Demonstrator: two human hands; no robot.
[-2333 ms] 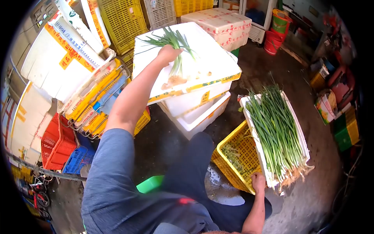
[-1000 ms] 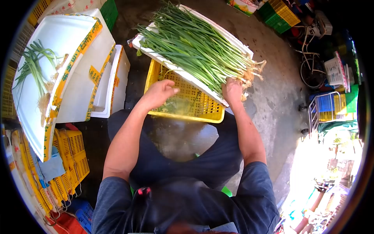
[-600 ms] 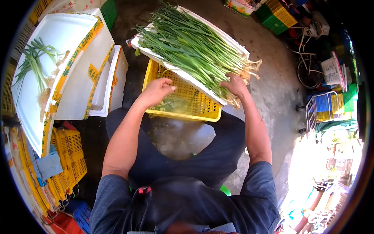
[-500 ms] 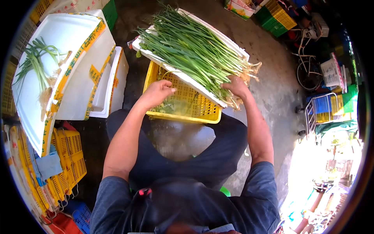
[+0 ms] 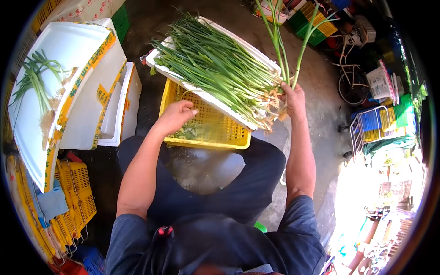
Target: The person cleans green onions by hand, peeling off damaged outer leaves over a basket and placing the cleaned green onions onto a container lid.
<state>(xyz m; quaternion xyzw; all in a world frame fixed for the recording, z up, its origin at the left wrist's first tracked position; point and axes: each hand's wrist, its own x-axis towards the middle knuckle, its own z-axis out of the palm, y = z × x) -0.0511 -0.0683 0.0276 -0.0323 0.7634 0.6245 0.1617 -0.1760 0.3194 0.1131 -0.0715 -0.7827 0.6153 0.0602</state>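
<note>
My right hand (image 5: 294,98) is closed around the lower stalks of a few green onions (image 5: 279,43), which stand upright at the right end of the foam tray. A thick pile of green onions (image 5: 215,68) fills the white foam tray (image 5: 268,61), their tan roots toward the right. This tray lies tilted across a yellow plastic basket (image 5: 206,142), with loose green scraps (image 5: 188,132) at its bottom. Over the basket's left side, my left hand (image 5: 175,118) is loosely curled, thumb close to the fingers, with nothing visible between them.
At left, a few green onions (image 5: 41,85) with long roots lie on a white foam lid (image 5: 73,41), beside foam boxes (image 5: 130,105). Yellow crates (image 5: 75,183) stand below. Along the right are a cart (image 5: 366,128) and a bicycle (image 5: 353,85). Wet floor (image 5: 316,123) shows between.
My right hand has lifted a few green onions from the pile's right end and moved right, raising them upright. The left hand stays over the basket. The whole view has shifted slightly.
</note>
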